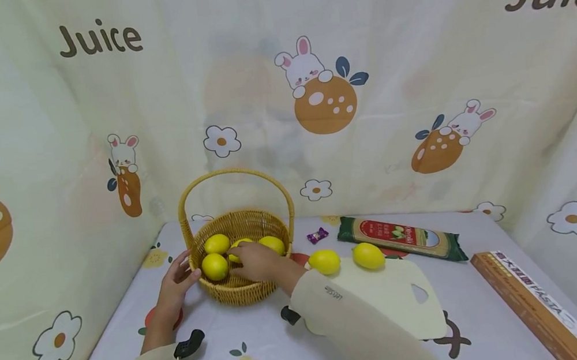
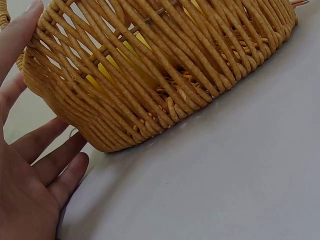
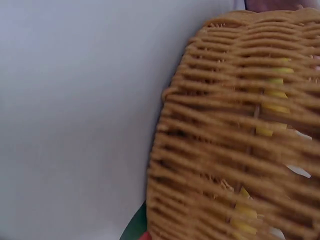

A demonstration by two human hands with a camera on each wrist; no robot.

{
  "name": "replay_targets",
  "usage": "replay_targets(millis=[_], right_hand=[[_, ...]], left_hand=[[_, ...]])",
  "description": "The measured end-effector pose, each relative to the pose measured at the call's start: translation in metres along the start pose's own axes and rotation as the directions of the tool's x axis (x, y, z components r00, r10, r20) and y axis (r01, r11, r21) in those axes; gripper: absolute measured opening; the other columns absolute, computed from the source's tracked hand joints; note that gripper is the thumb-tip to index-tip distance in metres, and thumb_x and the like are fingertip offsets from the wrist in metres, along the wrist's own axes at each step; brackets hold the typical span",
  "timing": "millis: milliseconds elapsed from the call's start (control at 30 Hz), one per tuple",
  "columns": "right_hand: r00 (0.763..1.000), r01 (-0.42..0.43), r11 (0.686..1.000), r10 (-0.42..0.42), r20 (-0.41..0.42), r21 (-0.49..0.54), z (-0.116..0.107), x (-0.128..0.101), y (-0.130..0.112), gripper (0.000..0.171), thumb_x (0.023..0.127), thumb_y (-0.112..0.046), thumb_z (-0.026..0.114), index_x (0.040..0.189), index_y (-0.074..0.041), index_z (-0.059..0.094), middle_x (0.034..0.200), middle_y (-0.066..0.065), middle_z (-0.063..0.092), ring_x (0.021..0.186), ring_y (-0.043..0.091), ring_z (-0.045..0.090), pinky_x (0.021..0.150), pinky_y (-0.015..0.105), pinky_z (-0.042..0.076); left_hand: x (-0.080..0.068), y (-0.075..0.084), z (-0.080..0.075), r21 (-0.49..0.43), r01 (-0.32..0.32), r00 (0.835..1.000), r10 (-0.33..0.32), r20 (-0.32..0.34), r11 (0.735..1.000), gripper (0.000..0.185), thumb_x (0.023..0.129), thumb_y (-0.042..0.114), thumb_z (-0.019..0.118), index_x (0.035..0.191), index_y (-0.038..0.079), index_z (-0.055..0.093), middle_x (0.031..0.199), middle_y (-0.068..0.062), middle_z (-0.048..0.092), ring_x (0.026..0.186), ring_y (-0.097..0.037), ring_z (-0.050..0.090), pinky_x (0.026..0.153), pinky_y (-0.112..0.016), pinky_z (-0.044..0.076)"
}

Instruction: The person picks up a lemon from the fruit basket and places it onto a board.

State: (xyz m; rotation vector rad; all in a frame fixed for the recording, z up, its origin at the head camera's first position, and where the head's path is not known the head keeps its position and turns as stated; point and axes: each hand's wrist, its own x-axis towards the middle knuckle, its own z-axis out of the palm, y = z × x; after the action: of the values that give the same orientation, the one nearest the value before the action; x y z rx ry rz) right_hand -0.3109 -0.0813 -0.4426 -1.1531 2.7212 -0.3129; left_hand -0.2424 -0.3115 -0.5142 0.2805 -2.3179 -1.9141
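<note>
Left hand flat vs wicker basket wall, grip released, near surface's left edge. Right hand inside on lemons; grip can't tell.

"Juice" is showing in brown letters twice on the backdrop cloth, at upper left and upper right. The long orange box is reading "PASTA". The green packet's label is staying too small to read.

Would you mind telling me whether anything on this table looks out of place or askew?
Mostly tidy. A small purple wrapped candy lies loose on the tablecloth between the wicker basket and the pasta packet, and two lemons sit outside the basket by the cutting board.
</note>
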Motion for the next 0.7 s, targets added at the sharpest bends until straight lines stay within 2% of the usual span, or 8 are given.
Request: replay_targets(millis=[167,367,567,700], right_hand=[[0.998,-0.06,0.998,0.06,-0.016,0.001,0.006,0.01,-0.009,0.061,0.095,-0.053,0.055,0.147,-0.023,0.045,0.143,-0.002,0.05,0.132,0.018,0.043,0.107,0.039,0.036],[0.991,-0.123,0.992,0.123,0.043,-0.017,0.014,0.019,-0.014,0.064,0.094,-0.058,0.051,0.149,-0.028,0.039,0.144,0.0,0.048,0.129,0.019,0.047,0.104,0.042,0.04],[0.993,-0.093,0.996,0.093,0.069,-0.004,0.018,0.02,-0.016,0.068,0.094,-0.057,0.053,0.152,-0.027,0.034,0.145,0.002,0.046,0.129,0.018,0.046,0.105,0.042,0.039],[0.997,-0.069,0.994,0.065,0.051,0.09,0.018,0.021,-0.017,0.065,0.092,-0.053,0.06,0.146,-0.022,0.04,0.139,-0.001,0.051,0.124,0.014,0.049,0.103,0.037,0.04]], left_hand=[[-0.001,0.001,0.0,-0.005,-0.006,1.0,0.006,0.001,1.0,0.073,0.091,0.04,0.067,0.153,0.027,0.03,0.154,-0.017,0.031,0.139,-0.037,0.031,0.11,-0.059,0.021],[-0.001,0.001,0.003,-0.017,-0.013,1.0,0.014,0.003,1.0,0.072,0.092,0.039,0.067,0.153,0.027,0.031,0.152,-0.018,0.033,0.138,-0.036,0.032,0.11,-0.058,0.023],[0.0,-0.001,0.003,-0.021,-0.026,1.0,0.026,0.004,0.999,0.071,0.092,0.039,0.067,0.152,0.026,0.032,0.152,-0.018,0.034,0.137,-0.036,0.034,0.11,-0.058,0.023],[-0.001,-0.002,0.002,-0.023,-0.027,1.0,0.027,-0.001,0.999,0.071,0.091,0.039,0.067,0.152,0.025,0.033,0.152,-0.018,0.034,0.137,-0.036,0.034,0.11,-0.058,0.023]])
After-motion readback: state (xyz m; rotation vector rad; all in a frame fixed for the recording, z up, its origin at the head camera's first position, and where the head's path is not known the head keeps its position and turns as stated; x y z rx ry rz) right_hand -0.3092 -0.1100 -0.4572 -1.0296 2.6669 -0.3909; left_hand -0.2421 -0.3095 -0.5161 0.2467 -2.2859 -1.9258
